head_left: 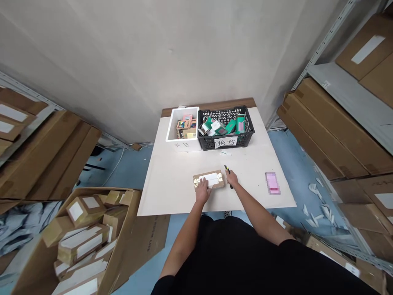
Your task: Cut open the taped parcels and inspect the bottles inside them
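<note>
A small brown cardboard parcel (215, 179) with a white label and yellow tape lies on the white table (172, 180). My left hand (202, 189) rests flat on the parcel's near left end, fingers stretched out. My right hand (231, 178) is closed around a black and yellow box cutter (227, 170), just right of the parcel, with the tool's tip pointing away from me.
At the table's far edge stand a white bin (172, 128) of small boxes and a black crate (249, 123) of green boxes. A pink item (272, 182) lies to the right. An open carton (132, 221) of parcels sits on the floor at left. Shelves of cartons flank both sides.
</note>
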Tool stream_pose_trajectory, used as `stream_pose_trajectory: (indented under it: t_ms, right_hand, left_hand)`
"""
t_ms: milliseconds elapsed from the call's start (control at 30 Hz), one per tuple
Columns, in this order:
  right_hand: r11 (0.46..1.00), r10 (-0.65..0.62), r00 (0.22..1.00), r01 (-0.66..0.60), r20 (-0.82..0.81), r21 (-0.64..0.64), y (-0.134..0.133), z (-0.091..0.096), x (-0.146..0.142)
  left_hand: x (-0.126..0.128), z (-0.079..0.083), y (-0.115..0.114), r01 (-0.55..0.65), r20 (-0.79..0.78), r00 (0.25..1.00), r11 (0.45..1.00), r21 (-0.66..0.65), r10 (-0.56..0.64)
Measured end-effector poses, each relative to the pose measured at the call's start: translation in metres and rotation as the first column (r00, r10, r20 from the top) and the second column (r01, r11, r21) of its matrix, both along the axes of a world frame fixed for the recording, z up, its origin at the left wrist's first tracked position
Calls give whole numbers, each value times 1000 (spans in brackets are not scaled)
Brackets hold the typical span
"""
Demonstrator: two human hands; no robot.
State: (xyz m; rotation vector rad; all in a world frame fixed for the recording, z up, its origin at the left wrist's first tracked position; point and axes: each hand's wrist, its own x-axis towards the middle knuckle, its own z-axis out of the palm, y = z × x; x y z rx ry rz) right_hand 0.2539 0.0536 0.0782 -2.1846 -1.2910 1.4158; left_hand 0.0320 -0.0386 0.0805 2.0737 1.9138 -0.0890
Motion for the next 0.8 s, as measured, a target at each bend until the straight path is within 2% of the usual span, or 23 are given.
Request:
stream_pose_trajectory:
  t_ms: [100, 200, 367, 533, 667, 800]
  right_hand:
    - [994, 97, 989, -102, -114, -40, -19, -4, 18]
    - [984, 165, 971, -175, -174, -40, -28, -4, 23]
    - [978, 205, 964, -207, -167, 9, -20, 0, 15]
    - [962, 262, 946, -272, -189, -32, -17, 3, 20]
    - [934, 328, 929, -346, -169, -90, -24, 6, 27]
    - [926, 349, 921, -367, -176, -88, -40, 7, 36]
  left_hand:
    - [-4, -8, 1, -11, 33, 999, 1000, -6, 11]
    - [-6, -12, 7, 6, 14, 1000, 1000, -22, -6]
    - [-7, -18, 9, 61, -33, 997, 997, -47, -63]
    - [-4, -27, 9, 45, -73, 996, 998, -47, -49]
    - [-5, -30, 14, 46, -89, 995, 997, -69, -52]
    - [-6, -30, 18, 56, -96, 993, 996, -69, -63]
